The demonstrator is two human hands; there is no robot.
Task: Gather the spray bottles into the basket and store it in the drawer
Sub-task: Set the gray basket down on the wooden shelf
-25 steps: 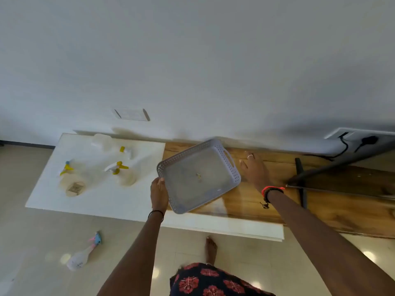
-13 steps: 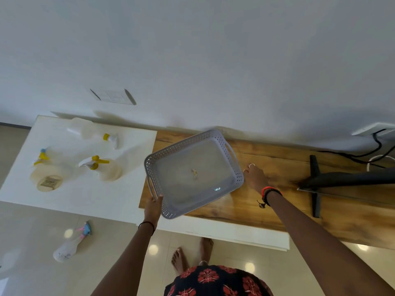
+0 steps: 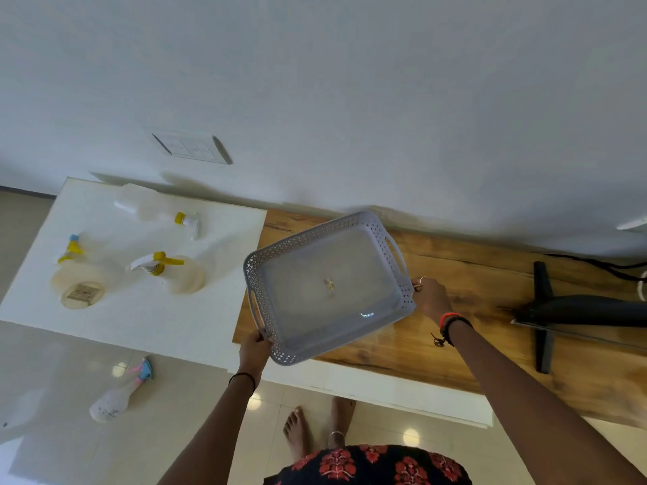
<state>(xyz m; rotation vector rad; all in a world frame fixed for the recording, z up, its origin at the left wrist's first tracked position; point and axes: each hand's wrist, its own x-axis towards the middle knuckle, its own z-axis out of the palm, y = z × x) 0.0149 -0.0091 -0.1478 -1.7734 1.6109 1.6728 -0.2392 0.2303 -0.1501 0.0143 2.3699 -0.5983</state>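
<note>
A pale grey perforated basket [image 3: 380, 236] is held tilted above the wooden counter, with only a small scrap inside. My left hand [image 3: 255, 348] grips its near-left corner. My right hand [image 3: 431, 297] touches its right rim, fingers curled on the edge. Three translucent spray bottles with yellow triggers rest on the white cabinet top: one lying at the back [image 3: 154, 208], one at the left [image 3: 77, 274], one in the middle [image 3: 175, 273]. A fourth spray bottle [image 3: 117, 397] with a blue and pink head lies on the floor.
The white cabinet top [image 3: 140, 323] adjoins the wooden counter [image 3: 472, 344]. A black stand [image 3: 544, 316] with a dark screen base sits on the counter at the right, cables behind it. A switch plate [image 3: 192, 148] is on the wall. My bare feet stand on the tiled floor.
My right hand has moved from the wooden counter onto the basket's right rim. The basket has shifted slightly toward me and stays lifted in my left hand.
</note>
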